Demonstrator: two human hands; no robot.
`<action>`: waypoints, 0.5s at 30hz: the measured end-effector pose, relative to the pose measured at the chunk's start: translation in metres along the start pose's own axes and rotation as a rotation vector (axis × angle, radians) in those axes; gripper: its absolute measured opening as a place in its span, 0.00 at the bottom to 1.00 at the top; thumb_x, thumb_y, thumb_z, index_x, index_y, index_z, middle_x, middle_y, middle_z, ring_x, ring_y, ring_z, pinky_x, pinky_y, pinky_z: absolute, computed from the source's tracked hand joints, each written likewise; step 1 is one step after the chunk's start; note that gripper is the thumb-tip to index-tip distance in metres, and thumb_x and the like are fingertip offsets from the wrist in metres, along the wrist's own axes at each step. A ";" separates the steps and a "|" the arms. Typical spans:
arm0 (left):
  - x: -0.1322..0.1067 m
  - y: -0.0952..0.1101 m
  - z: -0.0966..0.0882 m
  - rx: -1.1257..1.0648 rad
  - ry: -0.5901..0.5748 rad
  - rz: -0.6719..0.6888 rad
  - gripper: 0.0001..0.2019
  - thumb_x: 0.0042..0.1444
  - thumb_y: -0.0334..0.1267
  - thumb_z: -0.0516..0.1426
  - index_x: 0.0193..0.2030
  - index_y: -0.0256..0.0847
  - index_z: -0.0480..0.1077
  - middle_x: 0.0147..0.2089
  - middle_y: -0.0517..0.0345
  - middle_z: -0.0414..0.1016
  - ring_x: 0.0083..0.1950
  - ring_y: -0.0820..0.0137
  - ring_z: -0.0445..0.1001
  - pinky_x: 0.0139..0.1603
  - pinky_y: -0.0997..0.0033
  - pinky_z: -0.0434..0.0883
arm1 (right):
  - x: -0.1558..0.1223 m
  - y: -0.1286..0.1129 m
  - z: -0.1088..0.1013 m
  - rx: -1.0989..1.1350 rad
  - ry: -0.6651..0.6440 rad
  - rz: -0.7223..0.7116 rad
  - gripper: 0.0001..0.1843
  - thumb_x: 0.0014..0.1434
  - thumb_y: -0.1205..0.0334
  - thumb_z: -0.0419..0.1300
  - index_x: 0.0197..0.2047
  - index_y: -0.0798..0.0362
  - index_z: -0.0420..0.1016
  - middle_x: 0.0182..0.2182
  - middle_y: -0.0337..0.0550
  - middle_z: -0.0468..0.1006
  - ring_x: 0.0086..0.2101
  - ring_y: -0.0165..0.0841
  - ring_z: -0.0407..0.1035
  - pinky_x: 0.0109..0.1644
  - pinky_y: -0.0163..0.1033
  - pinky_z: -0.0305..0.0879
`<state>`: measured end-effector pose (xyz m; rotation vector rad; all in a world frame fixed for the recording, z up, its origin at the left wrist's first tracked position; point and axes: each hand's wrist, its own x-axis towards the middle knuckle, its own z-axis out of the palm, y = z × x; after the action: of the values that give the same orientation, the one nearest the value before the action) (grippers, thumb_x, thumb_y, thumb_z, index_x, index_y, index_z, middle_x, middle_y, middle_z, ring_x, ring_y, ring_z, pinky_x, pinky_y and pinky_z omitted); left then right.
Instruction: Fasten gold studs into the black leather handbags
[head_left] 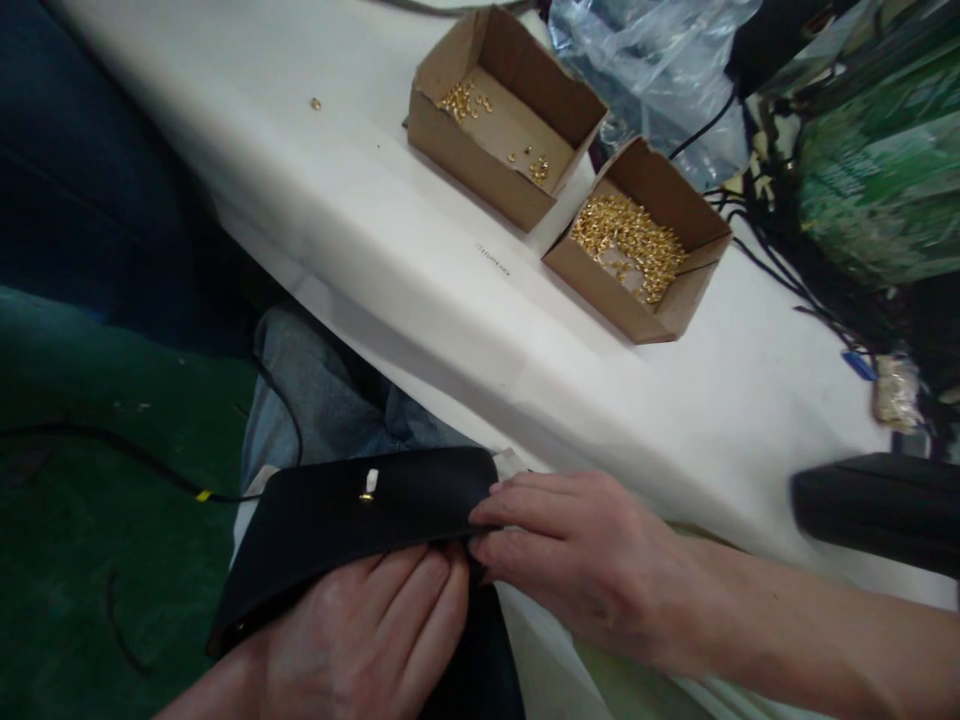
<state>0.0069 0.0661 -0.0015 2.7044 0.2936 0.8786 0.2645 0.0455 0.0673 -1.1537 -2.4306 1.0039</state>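
A black leather piece (330, 530) with a small gold and white fitting (367, 485) lies over my lap below the table edge. My left hand (367, 640) grips its lower edge, fingers curled under the piece. My right hand (577, 565) pinches the right end of the same piece with its fingertips pressed together. Both hands touch the piece and sit close to each other.
A white table (420, 270) holds two open cardboard boxes: the farther box (502, 115) with a few gold rivets, the nearer box (637, 245) heaped with them. A clear plastic bag (660, 60), black cables and a black object (877, 505) lie at right. Green floor at left.
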 end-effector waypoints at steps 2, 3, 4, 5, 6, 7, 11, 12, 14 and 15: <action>0.000 0.001 0.001 0.000 -0.005 0.009 0.15 0.74 0.28 0.52 0.51 0.27 0.81 0.37 0.46 0.85 0.34 0.59 0.82 0.38 0.59 0.82 | 0.000 -0.001 0.001 0.027 -0.059 0.035 0.12 0.79 0.70 0.55 0.45 0.55 0.80 0.44 0.47 0.85 0.41 0.37 0.78 0.44 0.43 0.75; 0.001 0.001 0.001 -0.008 0.000 0.008 0.16 0.74 0.27 0.51 0.50 0.26 0.81 0.37 0.45 0.85 0.33 0.59 0.82 0.38 0.58 0.81 | 0.000 -0.001 0.001 0.032 -0.072 0.042 0.14 0.79 0.70 0.54 0.44 0.55 0.80 0.44 0.47 0.85 0.41 0.37 0.78 0.45 0.43 0.75; 0.003 0.001 0.001 -0.012 0.012 0.005 0.17 0.75 0.26 0.49 0.50 0.26 0.80 0.36 0.45 0.86 0.33 0.59 0.83 0.38 0.59 0.81 | 0.000 -0.001 0.001 0.022 -0.074 0.039 0.15 0.79 0.71 0.54 0.44 0.55 0.80 0.44 0.47 0.85 0.41 0.37 0.79 0.46 0.44 0.76; 0.006 0.000 0.001 -0.011 0.028 -0.002 0.18 0.76 0.25 0.47 0.49 0.25 0.79 0.36 0.45 0.86 0.33 0.59 0.84 0.38 0.59 0.81 | 0.001 -0.001 0.000 0.001 -0.062 0.030 0.15 0.79 0.71 0.53 0.44 0.55 0.81 0.44 0.48 0.86 0.42 0.37 0.79 0.47 0.44 0.76; 0.009 -0.001 0.000 -0.007 0.043 -0.017 0.19 0.77 0.25 0.45 0.49 0.25 0.79 0.36 0.44 0.86 0.33 0.59 0.84 0.38 0.60 0.82 | 0.001 -0.001 -0.001 -0.023 -0.044 0.018 0.15 0.79 0.71 0.53 0.44 0.55 0.81 0.45 0.48 0.86 0.42 0.37 0.79 0.49 0.44 0.77; 0.012 -0.001 -0.001 0.002 0.058 -0.036 0.21 0.77 0.24 0.43 0.48 0.25 0.78 0.36 0.44 0.87 0.33 0.59 0.85 0.38 0.60 0.82 | 0.002 -0.001 -0.003 -0.045 -0.031 0.010 0.15 0.79 0.71 0.53 0.44 0.54 0.81 0.46 0.48 0.86 0.43 0.37 0.80 0.50 0.44 0.77; 0.020 0.002 -0.005 0.061 0.046 -0.133 0.19 0.78 0.26 0.44 0.48 0.26 0.77 0.37 0.43 0.87 0.33 0.57 0.86 0.34 0.59 0.80 | 0.011 -0.006 -0.017 -0.131 -0.135 0.076 0.13 0.79 0.68 0.57 0.41 0.54 0.80 0.41 0.46 0.85 0.41 0.38 0.78 0.47 0.45 0.75; 0.020 0.004 -0.006 0.072 0.030 -0.149 0.19 0.77 0.26 0.45 0.48 0.26 0.77 0.36 0.43 0.87 0.33 0.56 0.86 0.32 0.59 0.79 | 0.013 -0.009 -0.021 -0.166 -0.184 0.085 0.12 0.79 0.67 0.58 0.41 0.54 0.79 0.40 0.46 0.84 0.39 0.39 0.77 0.45 0.46 0.74; 0.019 0.008 -0.008 0.091 0.006 -0.156 0.17 0.76 0.24 0.46 0.47 0.26 0.77 0.36 0.44 0.86 0.32 0.56 0.85 0.28 0.58 0.77 | 0.019 -0.016 -0.027 -0.231 -0.264 0.075 0.10 0.76 0.68 0.60 0.41 0.54 0.79 0.38 0.46 0.82 0.38 0.41 0.75 0.42 0.48 0.73; 0.018 0.009 -0.009 0.096 0.001 -0.145 0.17 0.75 0.24 0.47 0.47 0.26 0.77 0.36 0.44 0.86 0.32 0.56 0.85 0.28 0.59 0.77 | 0.020 -0.020 -0.029 -0.253 -0.283 0.069 0.08 0.74 0.69 0.61 0.41 0.54 0.79 0.38 0.46 0.82 0.37 0.41 0.74 0.42 0.49 0.73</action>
<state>0.0172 0.0644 0.0182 2.7280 0.5377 0.8442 0.2543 0.0657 0.1008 -1.2567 -2.8259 0.9573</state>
